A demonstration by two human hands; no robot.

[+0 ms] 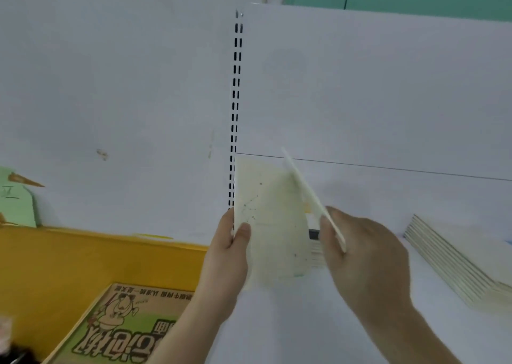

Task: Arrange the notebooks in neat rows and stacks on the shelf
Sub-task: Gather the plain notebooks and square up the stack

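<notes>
Printed cardboard box point(124, 333) lowest in frame, cartoon figure and large characters on its green-and-tan face, sitting left of the white shelf point(304, 322) on a yellow surface point(55, 258).

Left hand point(230, 255) above the shelf's front left part: thumb on the face, fingers behind the left edge of a cream notebook point(270, 225), held upright, faint dotted line pattern on its cover. Right hand point(365, 253) just right of it, pinching a second thin cream notebook point(313, 197) seen edge-on, tilted, upper end leaning left over the first. Both notebooks off the shelf surface; image blurred here.

Stack of cream notebooks point(465, 264) lying flat on the shelf's right side, edges fanned. Behind the hands, a low pile is partly hidden.

Slotted upright point(235, 109) at the shelf's back left corner. White back panel point(374, 86) beyond.
</notes>
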